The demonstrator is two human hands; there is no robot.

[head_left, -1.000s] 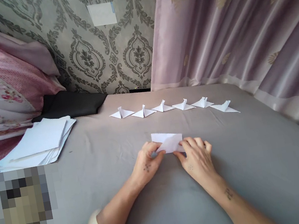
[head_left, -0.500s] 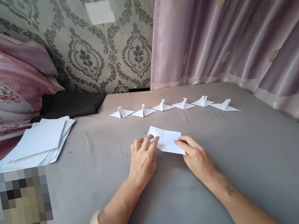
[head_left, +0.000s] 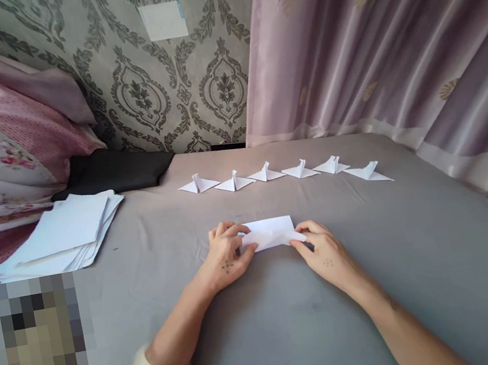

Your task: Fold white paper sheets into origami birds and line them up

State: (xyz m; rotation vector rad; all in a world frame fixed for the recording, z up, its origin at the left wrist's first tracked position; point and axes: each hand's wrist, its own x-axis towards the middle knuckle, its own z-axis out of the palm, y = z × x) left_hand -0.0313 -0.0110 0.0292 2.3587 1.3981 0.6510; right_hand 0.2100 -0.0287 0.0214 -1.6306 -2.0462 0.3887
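A partly folded sheet of white paper [head_left: 271, 231] lies between my hands over the grey cloth. Its near edge is lifted in a narrow strip across the front. My left hand [head_left: 228, 251] pinches the left end, thumb in front and fingers behind. At the right end, my right hand [head_left: 321, 244] grips the strip's corner between thumb and fingers. Beyond the sheet stands a row of several folded white paper figures [head_left: 267, 172], with pointed wing-like sides and an upright middle.
A stack of white paper [head_left: 67, 226] rests at the left, with a folded black cloth [head_left: 119, 168] behind it. Pink curtains [head_left: 344, 51] hang along the right. The grey cloth [head_left: 271, 335] covers the surface under my arms. A blurred patch hides the lower left.
The paper has turned from a tilted position to lie level, and its near edge is now lifted in a strip. My left hand has shifted its grip to the left end.
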